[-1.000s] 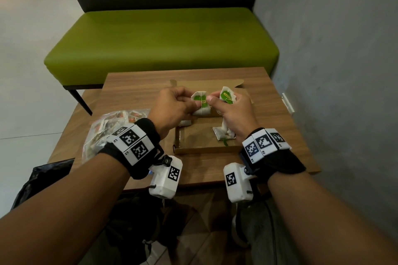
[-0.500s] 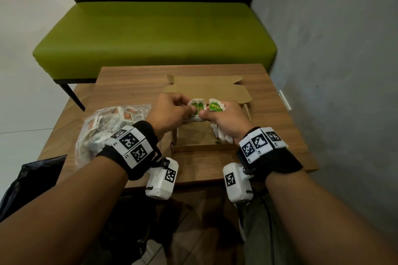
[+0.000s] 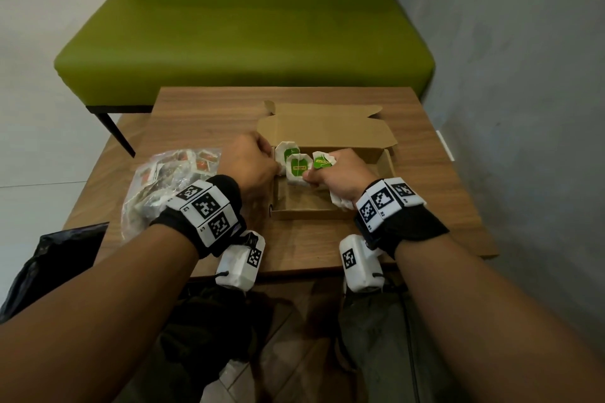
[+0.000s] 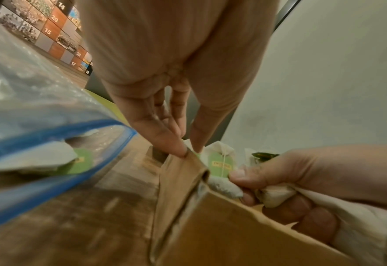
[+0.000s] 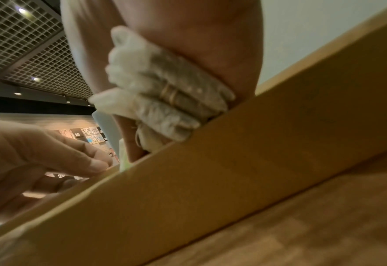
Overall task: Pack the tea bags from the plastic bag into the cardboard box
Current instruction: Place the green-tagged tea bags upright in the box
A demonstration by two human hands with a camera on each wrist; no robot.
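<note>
The open cardboard box [image 3: 327, 214] lies mid-table with its lid [image 3: 327, 129] folded back. My left hand [image 3: 250, 162] is at the box's left wall [image 4: 181, 180] and pinches a white tea bag with a green tag [image 3: 287, 154] between thumb and forefinger. My right hand [image 3: 339, 175] is over the box, gripping a bunch of tea bags [image 5: 163, 102]; its thumb holds one green-tagged tea bag [image 3: 298, 169] upright, and another one [image 3: 322, 160] sticks up above the fist. The clear plastic bag [image 3: 163, 183] with more tea bags lies left of the box.
The small wooden table [image 3: 425, 173] stands before a green bench [image 3: 245, 39], and a grey wall [image 3: 523, 108] is close on the right. A black bag [image 3: 55, 258] sits by the table's near left corner. The plastic bag's blue zip edge [image 4: 51, 136] faces the box.
Both hands have dropped from above the box down into it with their tea bags. A third green-tagged tea bag now shows between the hands.
</note>
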